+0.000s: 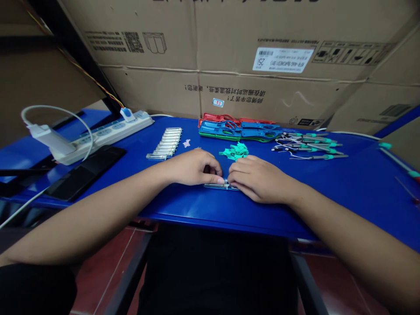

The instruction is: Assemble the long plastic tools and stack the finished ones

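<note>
My left hand [198, 168] is closed, its thumb pressing on a slim blue plastic shell [215, 186] with a metal rod or tube lying in it. Over the right part of that shell my right hand [254, 178] is curled, its fingertips close to my left thumb. Whatever small part is between the right fingers is hidden. Just behind the hands lies a pile of small teal plastic pieces [236, 151]. Red, blue and green plastic shells [239, 129] are stacked farther back.
To the left are a row of glass-like tubes [167, 142], small pale bits [187, 143], a black phone [87, 170] and a white power strip [108, 134]. Wired metal rods with teal collars [311, 146] lie at the right. A large cardboard box [229, 52] stands behind the blue table [328, 188].
</note>
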`<action>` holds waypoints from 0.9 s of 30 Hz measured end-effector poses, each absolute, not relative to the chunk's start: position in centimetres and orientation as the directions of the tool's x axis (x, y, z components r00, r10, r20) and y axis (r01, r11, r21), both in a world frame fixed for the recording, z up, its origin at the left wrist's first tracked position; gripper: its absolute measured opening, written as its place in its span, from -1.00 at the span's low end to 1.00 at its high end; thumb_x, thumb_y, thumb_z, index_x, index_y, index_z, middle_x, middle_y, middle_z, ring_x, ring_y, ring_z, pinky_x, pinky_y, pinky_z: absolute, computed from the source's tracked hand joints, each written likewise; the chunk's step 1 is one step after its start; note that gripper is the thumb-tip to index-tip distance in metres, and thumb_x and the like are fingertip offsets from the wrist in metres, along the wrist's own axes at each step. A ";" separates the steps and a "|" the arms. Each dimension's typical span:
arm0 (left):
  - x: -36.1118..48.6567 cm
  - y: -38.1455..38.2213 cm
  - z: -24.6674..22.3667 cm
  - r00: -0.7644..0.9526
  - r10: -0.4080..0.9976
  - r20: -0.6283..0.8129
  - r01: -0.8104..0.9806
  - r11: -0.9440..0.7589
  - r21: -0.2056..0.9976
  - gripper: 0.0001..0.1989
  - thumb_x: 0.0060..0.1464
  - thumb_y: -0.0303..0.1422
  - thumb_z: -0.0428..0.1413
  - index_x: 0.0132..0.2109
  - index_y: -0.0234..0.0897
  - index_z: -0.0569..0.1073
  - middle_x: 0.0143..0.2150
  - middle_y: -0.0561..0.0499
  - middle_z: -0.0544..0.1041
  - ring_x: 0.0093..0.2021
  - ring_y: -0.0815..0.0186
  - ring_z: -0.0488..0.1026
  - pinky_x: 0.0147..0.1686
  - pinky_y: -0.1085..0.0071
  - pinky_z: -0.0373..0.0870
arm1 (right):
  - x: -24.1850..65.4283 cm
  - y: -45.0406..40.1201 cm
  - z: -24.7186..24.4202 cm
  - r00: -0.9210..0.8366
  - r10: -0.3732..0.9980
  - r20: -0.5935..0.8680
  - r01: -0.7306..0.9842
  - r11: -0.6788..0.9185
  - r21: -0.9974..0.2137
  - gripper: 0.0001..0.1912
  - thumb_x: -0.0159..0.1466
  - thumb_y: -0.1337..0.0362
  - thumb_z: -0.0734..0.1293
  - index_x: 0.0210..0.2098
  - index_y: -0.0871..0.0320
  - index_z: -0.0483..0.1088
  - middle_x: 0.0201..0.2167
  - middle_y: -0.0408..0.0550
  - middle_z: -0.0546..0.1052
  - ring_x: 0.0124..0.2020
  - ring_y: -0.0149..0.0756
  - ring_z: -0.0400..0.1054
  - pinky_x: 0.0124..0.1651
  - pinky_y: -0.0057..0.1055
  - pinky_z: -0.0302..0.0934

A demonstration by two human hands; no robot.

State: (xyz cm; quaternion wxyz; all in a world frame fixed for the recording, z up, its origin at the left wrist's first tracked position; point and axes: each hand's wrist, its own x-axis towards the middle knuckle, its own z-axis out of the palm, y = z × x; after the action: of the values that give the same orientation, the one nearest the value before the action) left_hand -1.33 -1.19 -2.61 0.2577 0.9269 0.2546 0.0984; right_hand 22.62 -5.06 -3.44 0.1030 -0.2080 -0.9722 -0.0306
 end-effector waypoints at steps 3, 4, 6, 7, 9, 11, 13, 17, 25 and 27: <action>-0.9 -1.3 -3.1 0.833 0.552 0.041 0.445 -0.712 0.543 -0.74 0.12 -0.16 0.25 -0.17 -0.26 0.60 -0.34 0.02 0.56 -0.35 0.37 0.49 -0.31 0.45 0.34 | 22.5 -5.1 -3.5 -0.870 0.434 0.232 0.450 0.893 0.019 -0.71 0.44 0.29 0.15 -0.19 0.22 0.49 -0.24 0.04 0.53 -0.20 -0.20 0.31 -0.10 -0.25 0.10; -0.9 -1.3 -3.2 0.825 0.564 0.028 0.457 -0.696 0.554 -0.74 0.11 -0.17 0.26 -0.17 -0.27 0.59 -0.34 0.03 0.56 -0.35 0.37 0.48 -0.32 0.46 0.34 | 22.5 -5.1 -3.6 -0.853 0.458 0.249 0.477 0.879 0.016 -0.73 0.43 0.29 0.17 -0.20 0.22 0.49 -0.25 0.04 0.53 -0.21 -0.20 0.30 -0.11 -0.25 0.09; -0.8 -1.2 -3.4 0.813 0.582 -0.002 0.476 -0.661 0.580 -0.74 0.11 -0.17 0.26 -0.17 -0.27 0.58 -0.35 0.03 0.55 -0.36 0.38 0.48 -0.34 0.46 0.34 | 22.8 -5.3 -3.5 -0.814 0.502 0.291 0.530 0.848 0.019 -0.75 0.42 0.29 0.19 -0.22 0.20 0.50 -0.25 0.03 0.53 -0.21 -0.20 0.30 -0.14 -0.26 0.08; -0.8 -1.2 -3.4 0.809 0.587 -0.015 0.481 -0.647 0.592 -0.74 0.11 -0.17 0.25 -0.17 -0.28 0.58 -0.34 0.03 0.55 -0.36 0.37 0.48 -0.34 0.46 0.34 | 23.0 -5.4 -3.5 -0.801 0.512 0.310 0.545 0.838 0.024 -0.75 0.41 0.29 0.20 -0.20 0.19 0.51 -0.24 0.03 0.52 -0.21 -0.20 0.30 -0.15 -0.26 0.08; -0.7 -1.2 -3.5 0.805 0.593 -0.030 0.487 -0.631 0.604 -0.73 0.11 -0.16 0.24 -0.16 -0.28 0.57 -0.33 0.03 0.55 -0.35 0.37 0.47 -0.34 0.46 0.33 | 23.5 -5.5 -3.3 -0.810 0.489 0.324 0.526 0.850 0.034 -0.74 0.41 0.29 0.20 -0.15 0.17 0.53 -0.21 0.03 0.52 -0.19 -0.19 0.31 -0.14 -0.25 0.09; -0.8 -1.1 -3.5 0.803 0.594 -0.037 0.490 -0.624 0.609 -0.72 0.11 -0.16 0.24 -0.16 -0.28 0.57 -0.32 0.02 0.54 -0.35 0.37 0.47 -0.34 0.46 0.32 | 24.0 -5.7 -3.2 -0.844 0.434 0.315 0.470 0.881 0.047 -0.72 0.42 0.29 0.19 -0.07 0.13 0.53 -0.17 0.03 0.52 -0.17 -0.19 0.31 -0.12 -0.24 0.09; -0.8 -1.1 -3.6 0.805 0.591 -0.048 0.489 -0.616 0.618 -0.72 0.12 -0.15 0.23 -0.17 -0.28 0.56 -0.32 0.02 0.54 -0.35 0.37 0.46 -0.35 0.46 0.32 | 24.2 -5.8 -3.0 -0.873 0.390 0.295 0.427 0.901 0.074 -0.71 0.41 0.29 0.19 -0.05 0.11 0.54 -0.15 0.03 0.52 -0.16 -0.19 0.30 -0.12 -0.23 0.09; -0.9 -1.1 -3.7 0.808 0.587 -0.060 0.488 -0.608 0.626 -0.71 0.13 -0.14 0.21 -0.16 -0.29 0.55 -0.33 0.03 0.53 -0.37 0.39 0.44 -0.37 0.47 0.31 | 23.7 -6.4 -2.8 -0.909 0.356 0.218 0.397 0.899 0.186 -0.70 0.42 0.26 0.19 -0.09 0.17 0.55 -0.21 0.04 0.53 -0.18 -0.18 0.30 -0.16 -0.22 0.06; -1.0 -1.1 -3.5 0.851 0.523 0.044 0.402 -0.704 0.585 -0.74 0.17 -0.19 0.20 -0.07 -0.24 0.55 -0.33 0.04 0.50 -0.35 0.38 0.43 -0.33 0.45 0.33 | 24.2 -6.4 -2.3 -0.886 0.407 0.220 0.441 0.887 0.136 -0.70 0.42 0.20 0.20 -0.08 0.18 0.53 -0.16 0.07 0.55 -0.13 -0.14 0.33 -0.11 -0.20 0.09; -1.0 -1.1 -3.5 0.866 0.495 0.068 0.368 -0.725 0.582 -0.73 0.19 -0.21 0.19 -0.01 -0.20 0.55 -0.29 0.02 0.51 -0.32 0.37 0.43 -0.29 0.44 0.35 | 25.0 -5.9 -2.0 -0.838 0.491 0.240 0.507 0.862 0.006 -0.72 0.40 0.17 0.24 -0.13 0.16 0.54 -0.20 0.04 0.56 -0.17 -0.17 0.36 -0.11 -0.22 0.12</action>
State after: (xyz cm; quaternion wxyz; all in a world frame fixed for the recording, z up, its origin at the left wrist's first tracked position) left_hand -0.97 -1.13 -3.47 0.2878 0.9221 0.2340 0.1099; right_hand 25.04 -5.85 -2.00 0.1157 -0.2605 -0.9579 -0.0347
